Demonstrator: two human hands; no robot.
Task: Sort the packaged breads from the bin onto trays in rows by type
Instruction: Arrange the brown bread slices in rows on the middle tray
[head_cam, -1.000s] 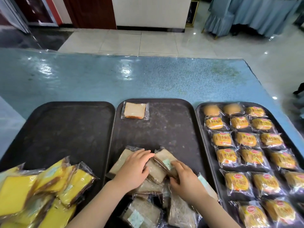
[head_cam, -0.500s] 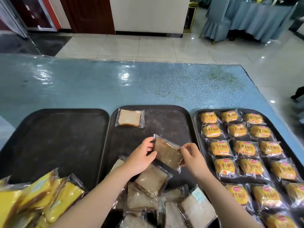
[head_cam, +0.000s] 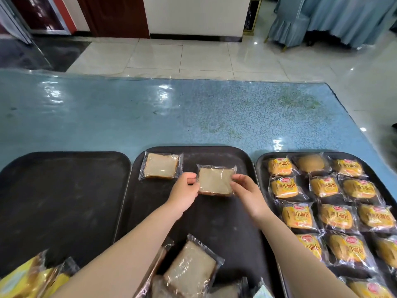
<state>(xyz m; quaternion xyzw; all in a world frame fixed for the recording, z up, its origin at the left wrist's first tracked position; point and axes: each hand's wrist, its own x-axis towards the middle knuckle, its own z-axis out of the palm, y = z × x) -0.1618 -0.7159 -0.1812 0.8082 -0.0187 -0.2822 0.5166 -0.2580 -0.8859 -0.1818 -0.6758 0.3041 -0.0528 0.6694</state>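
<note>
Second slice going down on the dark rectangular middle tray (head_cam: 214, 220)!

Left hand (head_cam: 183, 195) and right hand (head_cam: 247, 195) pinch opposite edges of the clear-wrapped pale bread slice (head_cam: 215, 181), low over the far row, just beside the matching wrapped slice already placed (head_cam: 160, 166). It looks light and soft, with crinkly, slippery film, so I'd hold the wrapper's side seams rather than squeeze the crumb.
</note>
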